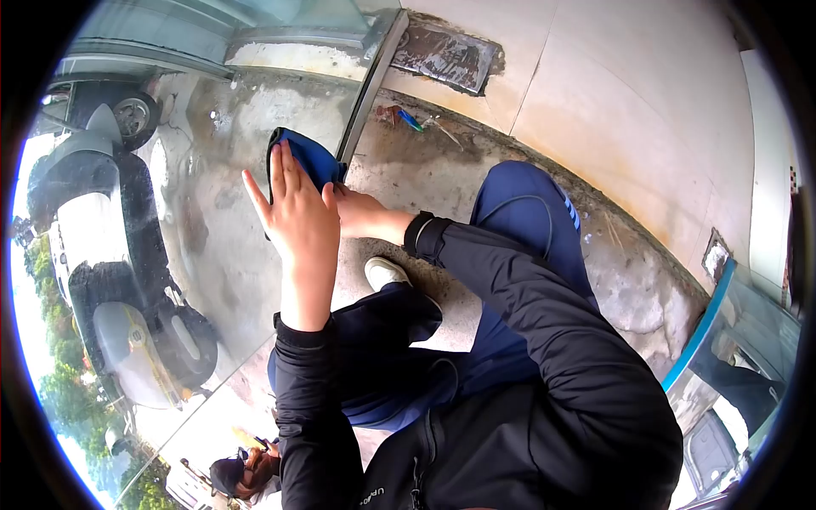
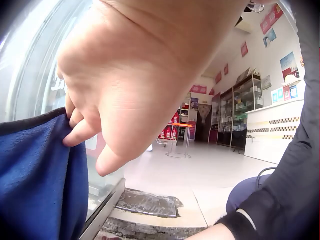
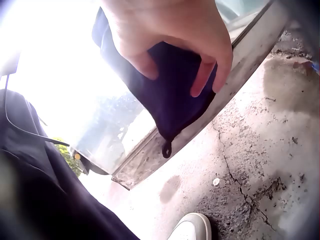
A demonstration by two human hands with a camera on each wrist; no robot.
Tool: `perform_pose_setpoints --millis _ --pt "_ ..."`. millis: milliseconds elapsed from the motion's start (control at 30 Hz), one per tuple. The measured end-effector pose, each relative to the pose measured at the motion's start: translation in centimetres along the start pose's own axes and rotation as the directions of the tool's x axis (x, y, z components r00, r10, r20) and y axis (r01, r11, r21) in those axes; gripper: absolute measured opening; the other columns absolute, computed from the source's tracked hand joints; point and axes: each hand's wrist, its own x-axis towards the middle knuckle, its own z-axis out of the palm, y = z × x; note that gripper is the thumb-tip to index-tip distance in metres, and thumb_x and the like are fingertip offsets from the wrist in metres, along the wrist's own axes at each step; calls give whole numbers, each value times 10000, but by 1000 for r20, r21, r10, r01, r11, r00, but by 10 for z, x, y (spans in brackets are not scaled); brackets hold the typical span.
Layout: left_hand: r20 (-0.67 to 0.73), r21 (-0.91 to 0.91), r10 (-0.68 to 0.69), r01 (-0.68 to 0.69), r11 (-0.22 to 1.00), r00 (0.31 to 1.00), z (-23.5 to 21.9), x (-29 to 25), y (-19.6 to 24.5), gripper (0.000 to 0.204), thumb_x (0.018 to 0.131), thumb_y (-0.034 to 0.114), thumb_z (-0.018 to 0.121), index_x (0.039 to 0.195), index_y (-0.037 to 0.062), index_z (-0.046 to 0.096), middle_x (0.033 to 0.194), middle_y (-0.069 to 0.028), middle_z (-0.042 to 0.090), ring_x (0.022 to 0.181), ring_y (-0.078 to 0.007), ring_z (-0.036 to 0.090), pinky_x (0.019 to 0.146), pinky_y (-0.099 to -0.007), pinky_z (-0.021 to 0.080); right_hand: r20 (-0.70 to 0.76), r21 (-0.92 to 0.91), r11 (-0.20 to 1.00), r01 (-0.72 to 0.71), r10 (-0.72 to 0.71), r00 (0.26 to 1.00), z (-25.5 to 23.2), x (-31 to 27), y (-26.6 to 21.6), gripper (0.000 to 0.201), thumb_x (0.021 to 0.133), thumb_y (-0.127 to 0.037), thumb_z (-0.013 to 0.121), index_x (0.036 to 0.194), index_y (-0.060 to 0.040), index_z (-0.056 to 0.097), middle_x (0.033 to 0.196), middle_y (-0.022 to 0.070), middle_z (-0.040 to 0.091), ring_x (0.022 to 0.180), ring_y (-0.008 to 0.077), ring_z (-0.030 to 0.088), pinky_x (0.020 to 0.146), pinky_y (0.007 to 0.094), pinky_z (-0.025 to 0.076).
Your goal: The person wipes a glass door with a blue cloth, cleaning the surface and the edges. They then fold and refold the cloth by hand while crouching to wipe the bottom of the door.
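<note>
A blue cloth (image 1: 308, 161) with black edging lies against a glass door pane (image 1: 229, 246) near its metal edge. Straight fingers of my left hand (image 1: 297, 217) press on the cloth in the head view, with the thumb held apart. In the left wrist view, the cloth (image 2: 35, 175) hangs in folds below that hand (image 2: 115, 85). My right hand (image 1: 367, 212) is close beside the left, at the cloth's lower edge. Seen from the right wrist, this hand (image 3: 175, 30) grips the cloth (image 3: 175, 95) between thumb and fingers; a black loop hangs from its corner.
A metal frame (image 1: 367, 93) edges the pane, above a cracked concrete floor (image 3: 245, 165). A scooter (image 1: 127, 263) shows in the glass. A dark plate (image 1: 446, 55) is set in the tiled floor. Indoors stand an orange-topped stool (image 2: 179, 126) and display cabinets (image 2: 240, 107).
</note>
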Motion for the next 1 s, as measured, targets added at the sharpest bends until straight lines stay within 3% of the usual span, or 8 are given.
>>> perform_pose_setpoints --millis 100,233,267,367,533,833,967,1000 --pt "-10 -38 -4 4 999 1000 -3 -1 0 690 943 429 631 1460 -20 544 1635 -63 413 1539 -165 315 1291 -559 41 -136 -34 997 -74 68 988 5 6 -7 871 812 -250 688 1519 107 325 1532 353 397 1283 439 579 1027 448 539" --pt "15 -54 -15 15 998 1000 -6 0 1 705 956 456 601 1481 -9 529 1647 -65 399 1545 -163 306 1290 -549 36 -391 107 992 -69 106 914 -69 1 -20 734 813 -253 700 1434 71 482 1551 360 377 1282 439 573 1042 467 526" --pt "10 -49 -8 9 999 1000 -4 1 0 699 957 448 602 1480 -11 529 1648 -72 398 1542 -169 315 1290 -551 47 -388 -67 984 -163 125 913 -83 6 -11 739 787 -271 719 1398 91 513 1577 352 354 1280 441 576 1041 467 521" --pt "-12 -110 9 -10 994 1000 -5 1 0 725 931 411 659 1477 -43 513 1625 -91 420 1530 -185 331 1291 -569 62 -503 -24 981 -192 153 850 -116 17 18 939 799 -311 733 1545 79 315 1595 270 394 1369 422 504 1106 447 468" --pt "-20 -108 18 -20 994 1000 -3 0 -1 715 937 410 656 1479 -33 515 1626 -91 420 1531 -183 330 1290 -573 67 -461 1 984 -180 160 873 -117 15 29 913 810 -295 729 1561 34 328 1446 267 557 1297 418 568 1063 445 491" --pt "20 -55 9 -8 998 1000 -3 -10 -1 666 946 388 646 1465 -14 537 1626 -89 422 1523 -191 349 1287 -566 77 -290 -18 985 -173 160 944 -81 -8 5 781 788 -331 726 1436 39 495 1348 238 632 1122 396 671 951 472 553" --pt "22 -37 -9 10 999 1000 1 -7 4 605 953 344 646 1456 20 554 1614 -86 441 1505 -192 377 1289 -541 107 -382 209 965 -156 228 896 -95 7 17 650 804 -259 741 1352 21 533 1313 226 638 1175 416 632 974 476 536" --pt "-40 -44 28 -30 999 999 -2 -5 5 505 933 244 653 1400 58 595 1550 -75 504 1457 -206 430 1269 -513 194 -529 93 988 -123 154 834 -104 14 25 637 806 -229 750 1356 -1 525 1321 214 621 1206 416 606 989 483 521"
